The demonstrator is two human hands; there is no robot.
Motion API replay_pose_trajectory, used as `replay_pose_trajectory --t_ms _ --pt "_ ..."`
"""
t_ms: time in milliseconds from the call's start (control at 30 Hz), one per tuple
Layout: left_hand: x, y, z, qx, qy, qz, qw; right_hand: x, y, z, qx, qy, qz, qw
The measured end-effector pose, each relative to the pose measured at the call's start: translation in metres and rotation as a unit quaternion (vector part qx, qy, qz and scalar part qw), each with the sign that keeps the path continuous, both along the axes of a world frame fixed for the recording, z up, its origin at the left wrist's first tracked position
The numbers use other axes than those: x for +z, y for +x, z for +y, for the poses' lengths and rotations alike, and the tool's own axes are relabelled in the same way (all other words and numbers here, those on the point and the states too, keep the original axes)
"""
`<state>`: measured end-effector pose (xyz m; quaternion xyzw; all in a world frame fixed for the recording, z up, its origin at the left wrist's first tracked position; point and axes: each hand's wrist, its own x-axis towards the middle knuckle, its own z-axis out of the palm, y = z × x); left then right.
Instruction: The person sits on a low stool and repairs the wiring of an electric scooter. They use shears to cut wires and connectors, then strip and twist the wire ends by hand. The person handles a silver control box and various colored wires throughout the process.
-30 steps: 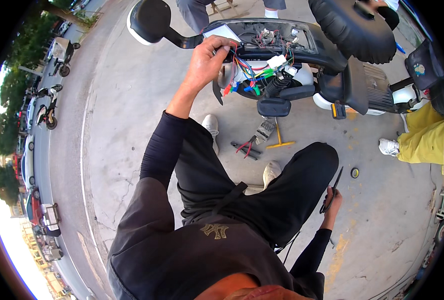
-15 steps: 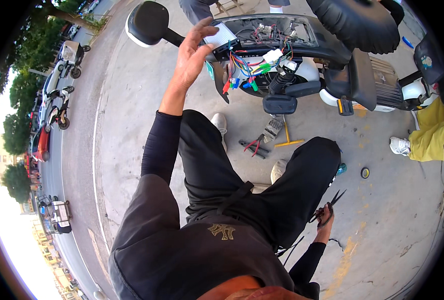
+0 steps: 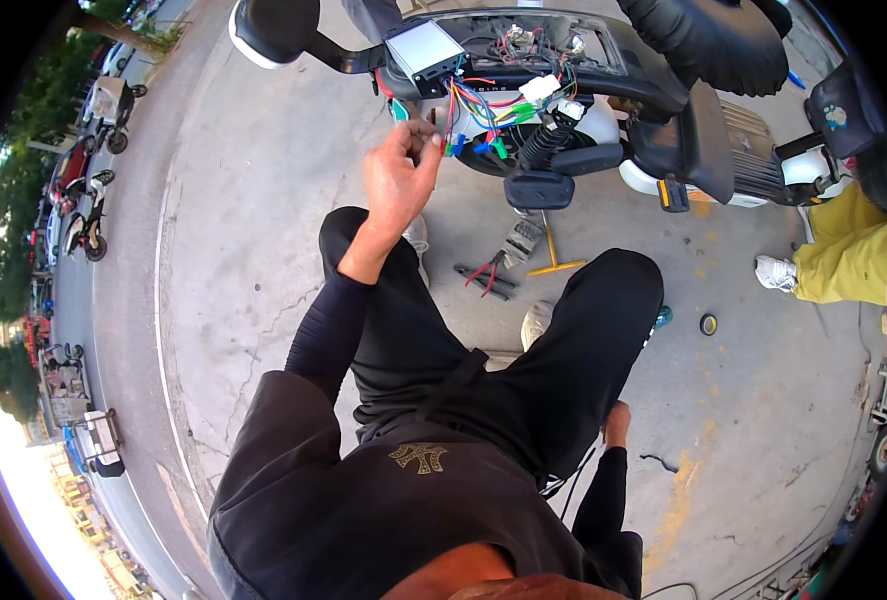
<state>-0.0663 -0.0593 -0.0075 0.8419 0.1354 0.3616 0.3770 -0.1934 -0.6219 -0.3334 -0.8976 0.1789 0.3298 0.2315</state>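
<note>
My left hand (image 3: pixel 401 180) is raised at the near side of a scooter, its fingers curled together beside a bundle of coloured wires (image 3: pixel 484 112). Whether a wire end is in the pinch is hidden by the fingers. Green and blue connectors hang just right of the fingertips, and white plugs (image 3: pixel 540 88) sit further along. The wires run out of a silver controller box (image 3: pixel 424 47) resting on the scooter's open body (image 3: pixel 614 60). My right hand (image 3: pixel 617 425) is low beside my right thigh; its fingers are hidden behind the leg, and no scissors show there.
On the ground lie red-handled pliers (image 3: pixel 484 280), a yellow T-handle tool (image 3: pixel 557 268), a grey block-like object (image 3: pixel 522 242) and a tape roll (image 3: pixel 708 324). A person in yellow trousers (image 3: pixel 849 255) stands at right. Parked vehicles line the road at left.
My left hand has come off the controller box and moved down to the wire ends, its fingers closing. The right hand has moved in behind my thigh, and the scissors it held are out of sight.
</note>
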Motion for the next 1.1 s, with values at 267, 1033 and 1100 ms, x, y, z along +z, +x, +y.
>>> replay_pose_trajectory --t_ms 267,1033,1100 --pt "-0.020 -0.040 -0.019 -0.048 0.200 0.035 0.978 -0.142 -0.097 0.000 0.119 -0.055 -0.036 0.991" --pt "0.053 0.015 0.062 -0.085 -0.032 0.026 0.996 0.352 0.200 0.284 0.113 0.589 -0.162 0.783" --pt "0.061 0.014 0.058 -0.123 0.159 0.030 0.979 0.335 0.214 0.348 0.072 0.613 -0.032 0.786"
